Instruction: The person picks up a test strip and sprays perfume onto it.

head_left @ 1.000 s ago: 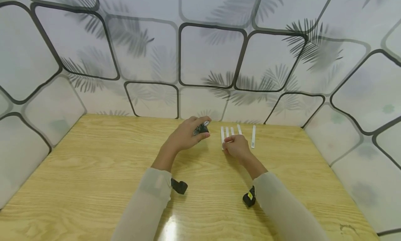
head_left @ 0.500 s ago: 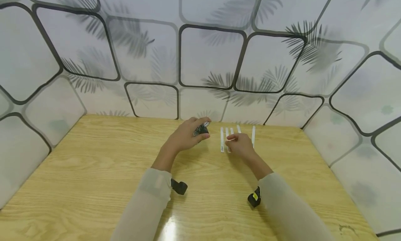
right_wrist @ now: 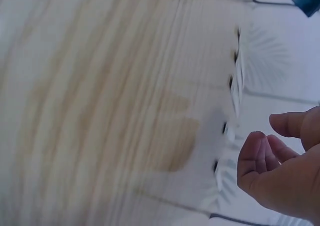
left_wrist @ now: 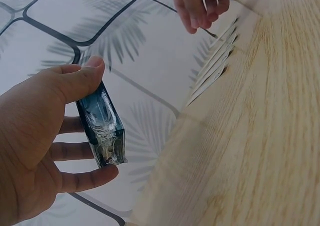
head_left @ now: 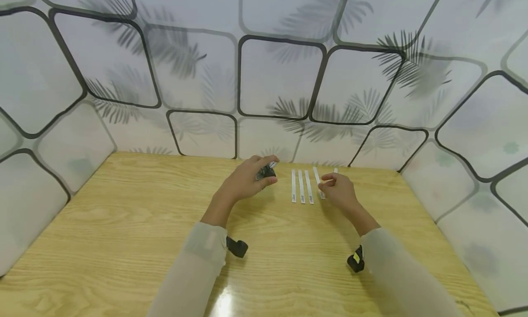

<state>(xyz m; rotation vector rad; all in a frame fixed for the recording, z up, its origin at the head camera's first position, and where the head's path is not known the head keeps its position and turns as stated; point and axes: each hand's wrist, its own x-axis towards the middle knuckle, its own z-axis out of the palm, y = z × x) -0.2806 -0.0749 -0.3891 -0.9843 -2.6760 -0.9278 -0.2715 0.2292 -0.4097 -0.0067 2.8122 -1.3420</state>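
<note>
My left hand point(head_left: 242, 178) grips a small faceted glass perfume bottle point(left_wrist: 102, 117), dark blue with a clear end, raised over the table's back part. In the left wrist view the thumb presses one end and the fingertips support the other. Several narrow white paper strips lie in a row to its right. The leftmost strip point(head_left: 294, 186) and its two neighbours lie in full view. My right hand point(head_left: 341, 192) hovers by a slanted strip point(head_left: 316, 174), thumb and bent fingers apart with nothing between them. It hides most of the rightmost strip point(head_left: 336, 170).
Light wood table point(head_left: 136, 234) spreads forward and to both sides. A patterned wall covering point(head_left: 272, 79) rises along the table's back edge and both sides. Black wrist cameras, such as the left one point(head_left: 237, 247), stick out below the sleeves.
My right hand has moved right along the row, from the leftmost strip to the slanted one. The second and third strips now lie closer to the front, level with the first. The left hand stays put.
</note>
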